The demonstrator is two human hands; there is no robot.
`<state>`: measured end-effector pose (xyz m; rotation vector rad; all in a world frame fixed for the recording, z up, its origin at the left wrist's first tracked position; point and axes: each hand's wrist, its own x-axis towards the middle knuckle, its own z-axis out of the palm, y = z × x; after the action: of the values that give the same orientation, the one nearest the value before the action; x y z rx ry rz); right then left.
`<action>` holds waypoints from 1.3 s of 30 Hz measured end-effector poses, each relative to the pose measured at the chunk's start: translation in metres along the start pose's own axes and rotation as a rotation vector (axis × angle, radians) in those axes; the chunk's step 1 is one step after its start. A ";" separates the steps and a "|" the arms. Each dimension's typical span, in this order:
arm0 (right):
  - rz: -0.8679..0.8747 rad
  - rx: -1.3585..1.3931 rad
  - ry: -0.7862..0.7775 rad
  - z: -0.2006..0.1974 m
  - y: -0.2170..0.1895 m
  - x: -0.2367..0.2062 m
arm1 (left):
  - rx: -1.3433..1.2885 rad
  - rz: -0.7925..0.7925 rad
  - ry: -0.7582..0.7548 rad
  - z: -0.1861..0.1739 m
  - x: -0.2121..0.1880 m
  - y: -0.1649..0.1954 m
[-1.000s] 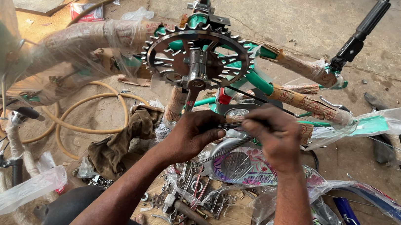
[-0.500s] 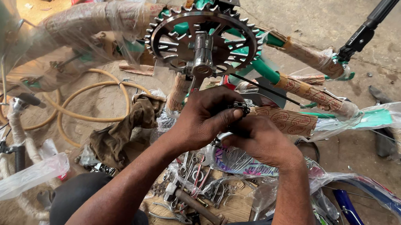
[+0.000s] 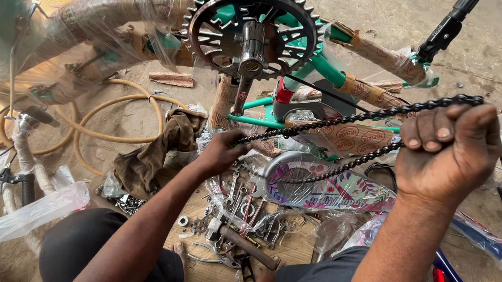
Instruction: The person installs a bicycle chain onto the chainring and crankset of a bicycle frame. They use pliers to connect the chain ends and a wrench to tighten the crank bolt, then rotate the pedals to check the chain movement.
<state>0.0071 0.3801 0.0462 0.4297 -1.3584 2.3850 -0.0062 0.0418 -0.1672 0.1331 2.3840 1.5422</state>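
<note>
A black bicycle chain (image 3: 353,117) is stretched taut between my two hands. My right hand (image 3: 445,152) is raised at the right, closed around the chain's upper end. Lower, near the middle, my left hand (image 3: 222,150) pinches the other end. Behind them an upturned green bicycle frame (image 3: 321,64), wrapped in brown paper and plastic, carries a black toothed chainring (image 3: 254,26) with a silver crank arm (image 3: 247,66).
Spanners, pliers and a hammer (image 3: 249,246) lie on cardboard between my knees. A brown rag (image 3: 157,150) and a yellow hose (image 3: 118,99) are at the left. A patterned chain guard (image 3: 327,186), plastic-wrapped parts (image 3: 19,219) and a black seat post (image 3: 443,27) surround the work area.
My hands were together on the chain in front of the frame. They have moved apart: the right hand rose to the right, pulling the chain out straight, and the view moved closer.
</note>
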 end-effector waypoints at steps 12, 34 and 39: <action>-0.036 0.038 0.072 -0.048 0.001 0.011 | 0.081 -0.097 -0.073 0.003 -0.005 -0.033; -0.043 0.121 0.152 0.010 -0.011 0.010 | 0.626 0.139 -0.539 0.072 -0.042 -0.039; -0.047 0.034 0.108 -0.006 -0.016 0.005 | 0.698 0.005 -0.437 0.047 -0.038 -0.042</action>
<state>0.0095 0.3942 0.0576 0.3331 -1.2494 2.3598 0.0472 0.0566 -0.2161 0.5561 2.4214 0.5343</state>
